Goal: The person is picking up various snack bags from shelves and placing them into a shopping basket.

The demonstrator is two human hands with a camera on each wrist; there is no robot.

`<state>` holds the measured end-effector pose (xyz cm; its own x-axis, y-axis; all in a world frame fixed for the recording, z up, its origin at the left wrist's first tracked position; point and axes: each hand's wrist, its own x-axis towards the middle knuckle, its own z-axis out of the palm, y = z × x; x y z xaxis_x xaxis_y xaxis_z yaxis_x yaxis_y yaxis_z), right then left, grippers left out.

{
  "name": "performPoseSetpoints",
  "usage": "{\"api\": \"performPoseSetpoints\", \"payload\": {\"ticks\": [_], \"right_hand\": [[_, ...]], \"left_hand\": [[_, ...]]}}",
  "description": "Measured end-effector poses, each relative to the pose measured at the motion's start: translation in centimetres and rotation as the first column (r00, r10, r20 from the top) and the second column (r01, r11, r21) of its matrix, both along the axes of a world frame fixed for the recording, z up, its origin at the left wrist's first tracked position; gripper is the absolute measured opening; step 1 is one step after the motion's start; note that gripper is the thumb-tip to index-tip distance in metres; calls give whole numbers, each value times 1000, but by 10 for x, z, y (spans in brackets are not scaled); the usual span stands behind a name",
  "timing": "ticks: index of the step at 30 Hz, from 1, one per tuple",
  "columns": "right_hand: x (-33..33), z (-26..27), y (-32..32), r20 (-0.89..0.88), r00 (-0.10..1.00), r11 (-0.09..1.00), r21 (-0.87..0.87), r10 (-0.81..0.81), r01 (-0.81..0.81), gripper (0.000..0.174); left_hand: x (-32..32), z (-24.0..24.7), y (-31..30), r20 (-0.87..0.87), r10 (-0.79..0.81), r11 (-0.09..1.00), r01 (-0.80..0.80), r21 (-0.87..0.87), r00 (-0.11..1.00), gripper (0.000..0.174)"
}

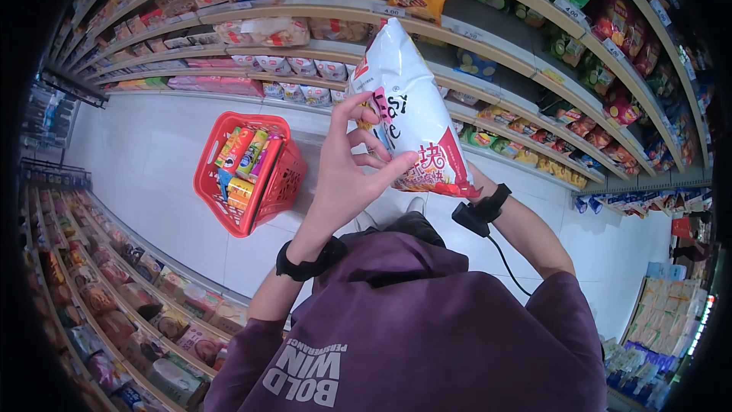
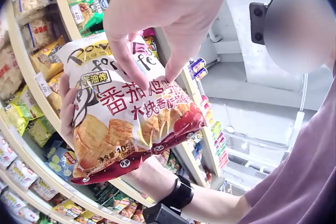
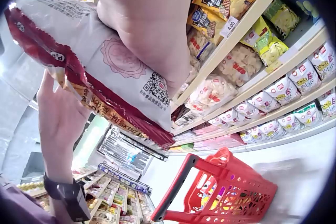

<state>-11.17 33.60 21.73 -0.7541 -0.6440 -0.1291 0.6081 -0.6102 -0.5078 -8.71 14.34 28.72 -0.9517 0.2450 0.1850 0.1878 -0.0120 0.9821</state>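
Observation:
A white and dark-red bag of chips (image 1: 415,118) is held up in front of the chest. My right hand (image 3: 144,22) grips it from behind; in the head view that hand is mostly hidden by the bag, while its fingers (image 2: 67,108) show along the bag's edge in the left wrist view. Across the printed front is my left hand (image 1: 347,164), its bent fingers spread apart. Thumb and index fingertips of the left hand come right to the bag's face in the left wrist view. The bag's back, with a printed code, faces the right wrist camera.
A red shopping basket (image 1: 252,172) with several colourful snack packs stands on the white tiled floor to the left. Snack shelves (image 1: 488,95) curve across the front and right. Another loaded shelf (image 1: 130,297) runs along the lower left.

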Motion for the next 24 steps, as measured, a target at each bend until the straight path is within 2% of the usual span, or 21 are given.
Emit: {"api": "performPoseSetpoints", "payload": {"ticks": [3, 9, 12, 24], "right_hand": [[5, 0, 0, -6, 1000, 999, -38, 25, -25, 69], [11, -3, 0, -9, 998, 995, -83, 56, -57, 68], [14, -5, 1, -10, 998, 993, -96, 68, -69, 68], [17, -5, -3, -22, 996, 990, -117, 81, -83, 66]], "left_hand": [[0, 7, -3, -8, 5, 999, -5, -39, 1000, 80], [2, 17, -3, -248, 80, 933, -160, -322, 966, 63], [0, 16, -3, -447, 27, 857, -251, -450, 894, 61], [0, 17, -2, -466, 22, 861, -254, -441, 884, 59]]}}
